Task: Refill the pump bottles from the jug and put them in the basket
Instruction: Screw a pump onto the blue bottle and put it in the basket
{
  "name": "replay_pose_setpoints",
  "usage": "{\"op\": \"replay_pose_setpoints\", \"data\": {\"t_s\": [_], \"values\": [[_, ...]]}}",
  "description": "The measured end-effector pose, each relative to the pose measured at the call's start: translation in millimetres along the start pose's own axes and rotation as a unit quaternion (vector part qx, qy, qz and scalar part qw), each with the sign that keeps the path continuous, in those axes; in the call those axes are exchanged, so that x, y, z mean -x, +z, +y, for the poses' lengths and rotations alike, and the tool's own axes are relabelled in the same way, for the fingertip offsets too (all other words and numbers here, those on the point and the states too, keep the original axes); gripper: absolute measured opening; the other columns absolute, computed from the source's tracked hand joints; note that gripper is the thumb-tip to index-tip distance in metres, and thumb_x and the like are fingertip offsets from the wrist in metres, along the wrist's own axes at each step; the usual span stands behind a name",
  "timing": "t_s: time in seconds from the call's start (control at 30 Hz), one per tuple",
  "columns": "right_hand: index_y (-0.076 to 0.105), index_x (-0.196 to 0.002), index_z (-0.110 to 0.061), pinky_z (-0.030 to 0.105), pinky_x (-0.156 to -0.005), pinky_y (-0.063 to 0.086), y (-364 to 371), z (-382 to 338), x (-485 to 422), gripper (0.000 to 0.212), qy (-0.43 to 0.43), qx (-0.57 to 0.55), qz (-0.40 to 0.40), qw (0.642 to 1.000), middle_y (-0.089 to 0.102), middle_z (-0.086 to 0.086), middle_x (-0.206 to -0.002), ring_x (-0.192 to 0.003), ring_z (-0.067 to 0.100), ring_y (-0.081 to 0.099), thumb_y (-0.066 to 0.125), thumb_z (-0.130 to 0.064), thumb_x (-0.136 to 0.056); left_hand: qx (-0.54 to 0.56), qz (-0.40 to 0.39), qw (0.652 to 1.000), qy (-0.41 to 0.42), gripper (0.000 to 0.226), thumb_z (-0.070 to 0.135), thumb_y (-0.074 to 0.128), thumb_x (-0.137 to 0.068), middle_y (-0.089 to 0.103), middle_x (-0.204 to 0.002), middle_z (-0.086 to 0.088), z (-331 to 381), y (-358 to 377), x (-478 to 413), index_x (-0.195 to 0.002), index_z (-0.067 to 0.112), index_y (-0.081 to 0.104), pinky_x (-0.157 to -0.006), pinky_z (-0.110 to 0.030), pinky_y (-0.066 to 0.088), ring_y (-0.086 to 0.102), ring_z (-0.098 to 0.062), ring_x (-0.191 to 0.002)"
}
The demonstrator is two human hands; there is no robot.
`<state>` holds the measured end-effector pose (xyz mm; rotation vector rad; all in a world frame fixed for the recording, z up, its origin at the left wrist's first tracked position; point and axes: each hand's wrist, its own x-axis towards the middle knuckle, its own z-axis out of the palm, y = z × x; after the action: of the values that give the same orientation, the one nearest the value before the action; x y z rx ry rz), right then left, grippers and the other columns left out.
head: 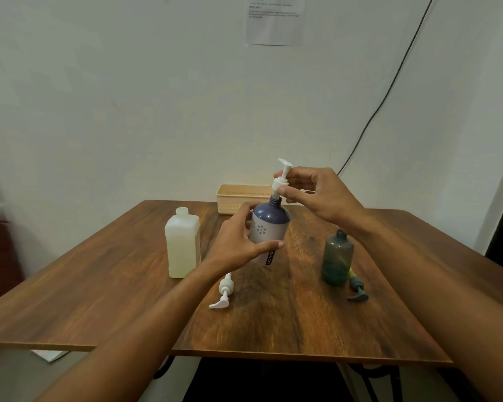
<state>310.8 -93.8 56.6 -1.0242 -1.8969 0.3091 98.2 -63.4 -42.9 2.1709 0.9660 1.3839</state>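
My left hand grips a grey and dark blue pump bottle, held tilted above the table. My right hand pinches a white pump head at the bottle's neck, its collar just above the opening. A white jug with no cap stands to the left. A dark green bottle stands open at the right, with its green pump lying beside it. A second white pump lies on the table in front. The beige basket sits at the far edge.
The wooden table has a second tabletop adjoining at the left. A black cable hangs down the wall behind the basket. A sheet of paper is stuck on the wall above.
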Motion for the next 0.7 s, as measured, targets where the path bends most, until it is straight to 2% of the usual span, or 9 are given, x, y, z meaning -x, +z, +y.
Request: {"op": "replay_pose_setpoints", "data": {"t_s": [0.13, 0.37, 0.6, 0.7], "values": [[0.075, -0.130, -0.024, 0.013, -0.092, 0.056, 0.5, 2.8, 0.8, 0.038, 0.004, 0.024, -0.015, 1.000, 0.079, -0.014, -0.115, -0.108, -0.004, 0.072, 0.079, -0.034, -0.094, 0.008, 0.000, 1.000, 0.007, 0.089, 0.055, 0.088, -0.070, 0.062, -0.137, 0.005, 1.8, 0.4, -0.6, -0.142, 0.025, 0.047, -0.096, -0.031, 0.058, 0.062, -0.012, -0.120], [0.073, -0.132, -0.024, 0.003, -0.082, 0.051, 6.0, 10.6, 2.3, 0.038, 0.008, 0.035, -0.033, 0.999, 0.075, -0.016, -0.118, -0.109, -0.009, 0.068, 0.076, -0.035, -0.095, 0.010, 0.003, 1.000, 0.007, 0.087, 0.059, 0.086, -0.070, 0.062, -0.136, 0.007, 1.6, 2.4, -0.9, -0.142, 0.028, 0.046, -0.092, -0.025, 0.057, 0.062, -0.008, -0.115], [0.075, -0.127, -0.028, 0.011, -0.082, 0.046, 6.0, 11.3, -1.6, 0.034, 0.019, 0.054, -0.047, 0.997, 0.075, -0.021, -0.113, -0.108, -0.010, 0.067, 0.076, -0.039, -0.095, 0.013, 0.002, 1.000, 0.009, 0.087, 0.069, 0.082, -0.067, 0.059, -0.128, 0.019, 1.6, 2.7, -0.2, -0.138, 0.035, 0.045, -0.079, -0.008, 0.052, 0.059, 0.007, -0.107], [0.078, -0.120, -0.030, 0.013, -0.083, 0.047, 2.6, 8.1, -4.9, 0.030, 0.007, 0.085, -0.048, 0.995, 0.076, -0.021, -0.106, -0.104, -0.011, 0.067, 0.077, -0.044, -0.092, 0.016, 0.005, 1.000, 0.011, 0.085, 0.071, 0.080, -0.066, 0.057, -0.125, 0.024, 3.5, 3.1, -0.7, -0.136, 0.039, 0.045, -0.078, -0.005, 0.050, 0.058, 0.010, -0.107]]}}
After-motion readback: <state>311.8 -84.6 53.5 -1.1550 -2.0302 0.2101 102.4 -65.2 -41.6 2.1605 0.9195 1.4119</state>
